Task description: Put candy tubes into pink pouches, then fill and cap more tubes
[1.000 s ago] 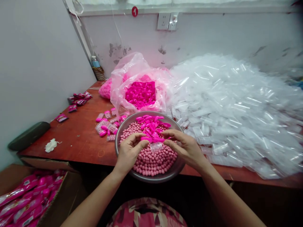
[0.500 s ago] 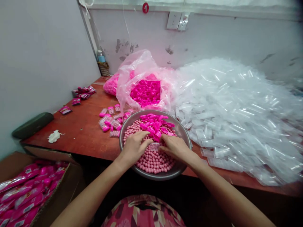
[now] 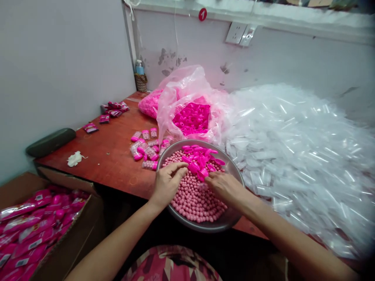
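A grey metal bowl sits at the table's front edge, holding many pink beads and a heap of bright pink caps at its far side. Over the bowl's left part, my left hand has thumb and forefinger pinched beside the caps; what lies between them, if anything, is too small to make out. My right hand is closed over the beads at the right, its fingertips at the near edge of the caps. A clear plastic tube, mostly hidden, shows faintly at those fingertips.
Filled bead tubes lie left of the bowl. Behind it stands an open pink bag of caps. Clear empty tubes are piled at right. A carton of pink packs, a dark green case and crumpled tissue are at left.
The view has swung left, so everything sits further right. My left hand has drawn away from the clear tube, which both hands were at; my right hand has turned over it.
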`<state>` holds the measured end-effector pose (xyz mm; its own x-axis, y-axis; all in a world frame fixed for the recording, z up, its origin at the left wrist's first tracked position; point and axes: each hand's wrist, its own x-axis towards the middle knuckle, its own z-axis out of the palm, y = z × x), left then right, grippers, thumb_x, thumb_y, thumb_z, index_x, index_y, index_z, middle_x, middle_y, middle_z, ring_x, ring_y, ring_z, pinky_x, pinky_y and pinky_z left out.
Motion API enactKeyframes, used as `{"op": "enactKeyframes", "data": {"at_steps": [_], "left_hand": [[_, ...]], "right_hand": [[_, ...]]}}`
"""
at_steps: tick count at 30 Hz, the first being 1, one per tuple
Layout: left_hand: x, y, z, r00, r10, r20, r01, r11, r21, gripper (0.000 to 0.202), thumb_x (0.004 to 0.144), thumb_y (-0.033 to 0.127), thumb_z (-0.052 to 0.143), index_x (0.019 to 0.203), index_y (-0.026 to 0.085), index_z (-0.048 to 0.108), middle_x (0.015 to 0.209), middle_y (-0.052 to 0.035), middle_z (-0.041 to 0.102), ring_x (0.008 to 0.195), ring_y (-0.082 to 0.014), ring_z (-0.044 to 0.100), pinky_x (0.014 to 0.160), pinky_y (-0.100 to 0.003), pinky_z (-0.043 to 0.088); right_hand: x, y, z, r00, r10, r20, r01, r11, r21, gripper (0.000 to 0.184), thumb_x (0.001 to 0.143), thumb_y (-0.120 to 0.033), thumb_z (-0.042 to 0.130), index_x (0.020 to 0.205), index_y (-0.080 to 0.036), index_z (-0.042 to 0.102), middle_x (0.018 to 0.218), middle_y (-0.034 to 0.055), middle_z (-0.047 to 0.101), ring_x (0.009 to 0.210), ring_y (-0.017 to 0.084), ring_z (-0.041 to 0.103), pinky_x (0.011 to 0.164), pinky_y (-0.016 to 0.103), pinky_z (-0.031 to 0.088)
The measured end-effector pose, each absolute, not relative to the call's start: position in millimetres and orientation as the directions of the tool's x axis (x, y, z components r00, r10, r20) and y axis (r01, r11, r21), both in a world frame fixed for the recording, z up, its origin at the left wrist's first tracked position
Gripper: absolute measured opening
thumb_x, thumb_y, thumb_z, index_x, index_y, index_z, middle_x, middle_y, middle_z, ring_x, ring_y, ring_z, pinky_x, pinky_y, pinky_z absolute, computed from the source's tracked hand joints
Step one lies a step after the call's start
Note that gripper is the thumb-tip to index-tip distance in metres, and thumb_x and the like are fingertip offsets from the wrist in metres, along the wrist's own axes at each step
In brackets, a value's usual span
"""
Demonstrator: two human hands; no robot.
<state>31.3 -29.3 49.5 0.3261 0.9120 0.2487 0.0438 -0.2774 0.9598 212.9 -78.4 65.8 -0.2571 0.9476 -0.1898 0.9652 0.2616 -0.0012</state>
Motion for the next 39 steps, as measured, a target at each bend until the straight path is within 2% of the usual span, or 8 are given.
{"op": "enactKeyframes", "data": {"at_steps": [7, 10, 12, 18, 28, 32, 35, 39], "left_hand": [[30.3, -26.7, 44.8, 0.235, 0.942, 0.240, -0.053, -0.235, 0.971, 0.025, 0.082, 0.025, 0.051, 0.104, 0.017, 0.061, 0.105, -0.0063, 0.063, 0.098, -0.0191, 0.058, 0.089, -0.032, 0.045], [28.8, -28.7, 48.1, 0.218, 0.948, 0.231, -0.082, -0.218, 0.973, 0.028, 0.082, 0.026, 0.051, 0.108, 0.018, 0.058, 0.108, -0.0065, 0.062, 0.100, -0.0187, 0.057, 0.088, -0.031, 0.045], [28.4, -30.5, 49.9, 0.282, 0.939, 0.198, -0.082, -0.182, 0.980, 0.028, 0.081, 0.027, 0.053, 0.107, 0.017, 0.058, 0.107, -0.0068, 0.062, 0.099, -0.0189, 0.057, 0.086, -0.029, 0.046], [32.1, -33.7, 53.7, 0.548, 0.827, 0.121, -0.048, -0.114, 0.992, 0.021, 0.076, 0.024, 0.059, 0.095, 0.015, 0.064, 0.091, -0.0056, 0.067, 0.087, -0.0193, 0.061, 0.080, -0.029, 0.047], [33.7, -30.6, 53.1, 0.624, 0.778, 0.070, -0.120, 0.007, 0.993, 0.024, 0.076, 0.023, 0.058, 0.098, 0.016, 0.062, 0.095, -0.0052, 0.064, 0.090, -0.0197, 0.059, 0.079, -0.031, 0.048], [34.5, -29.0, 51.5, 0.598, 0.799, -0.068, -0.216, 0.242, 0.946, 0.027, 0.070, 0.027, 0.066, 0.093, 0.014, 0.059, 0.090, -0.0041, 0.062, 0.080, -0.0162, 0.060, 0.071, -0.029, 0.050], [34.5, -28.5, 56.3, 0.651, 0.744, -0.153, -0.253, 0.403, 0.879, 0.030, 0.063, 0.023, 0.072, 0.087, 0.014, 0.056, 0.084, -0.0023, 0.060, 0.078, -0.0138, 0.059, 0.071, -0.028, 0.050], [34.2, -29.3, 58.2, 0.653, 0.749, -0.114, -0.255, 0.358, 0.898, 0.027, 0.064, 0.023, 0.070, 0.086, 0.014, 0.056, 0.084, -0.0027, 0.060, 0.079, -0.0145, 0.058, 0.071, -0.028, 0.049]], "right_hand": [[186.4, -62.6, 45.0, -0.315, 0.927, -0.203, 0.855, 0.185, -0.484, 0.007, 0.077, -0.013, 0.051, 0.081, -0.014, 0.057, 0.073, 0.0020, 0.061, 0.065, 0.014, 0.055, 0.059, 0.024, 0.041], [196.3, -66.1, 50.7, -0.256, 0.927, -0.275, 0.440, -0.141, -0.887, 0.011, 0.074, -0.021, 0.059, 0.083, -0.015, 0.055, 0.071, -0.0014, 0.057, 0.066, 0.014, 0.056, 0.061, 0.026, 0.045], [202.1, -71.6, 55.6, -0.266, 0.918, -0.294, 0.121, -0.271, -0.955, 0.017, 0.072, -0.024, 0.064, 0.083, -0.017, 0.053, 0.073, -0.0027, 0.056, 0.071, 0.014, 0.057, 0.069, 0.029, 0.047], [196.9, -83.7, 60.7, -0.197, 0.945, -0.262, -0.221, -0.303, -0.927, 0.025, 0.067, -0.027, 0.071, 0.080, -0.018, 0.051, 0.079, -0.0029, 0.057, 0.073, 0.011, 0.057, 0.073, 0.029, 0.047], [199.8, -84.9, 73.2, -0.095, 0.984, -0.147, 0.248, -0.120, -0.961, 0.023, 0.074, -0.037, 0.061, 0.080, -0.017, 0.051, 0.069, -0.0008, 0.059, 0.062, 0.013, 0.057, 0.057, 0.025, 0.046], [207.3, -85.8, 70.3, -0.197, 0.967, -0.159, 0.830, 0.079, -0.552, 0.012, 0.079, -0.024, 0.054, 0.087, -0.017, 0.059, 0.082, 0.0052, 0.064, 0.076, 0.017, 0.060, 0.068, 0.026, 0.043], [203.2, -84.6, 57.7, -0.279, 0.909, -0.309, 0.951, 0.216, -0.223, 0.014, 0.080, -0.014, 0.050, 0.087, -0.016, 0.063, 0.081, 0.0081, 0.066, 0.073, 0.017, 0.060, 0.065, 0.024, 0.041], [203.8, -80.0, 54.5, -0.339, 0.895, -0.289, 0.931, 0.275, -0.238, 0.019, 0.080, -0.012, 0.047, 0.076, -0.015, 0.065, 0.069, 0.0058, 0.066, 0.062, 0.014, 0.059, 0.059, 0.022, 0.040]]}}
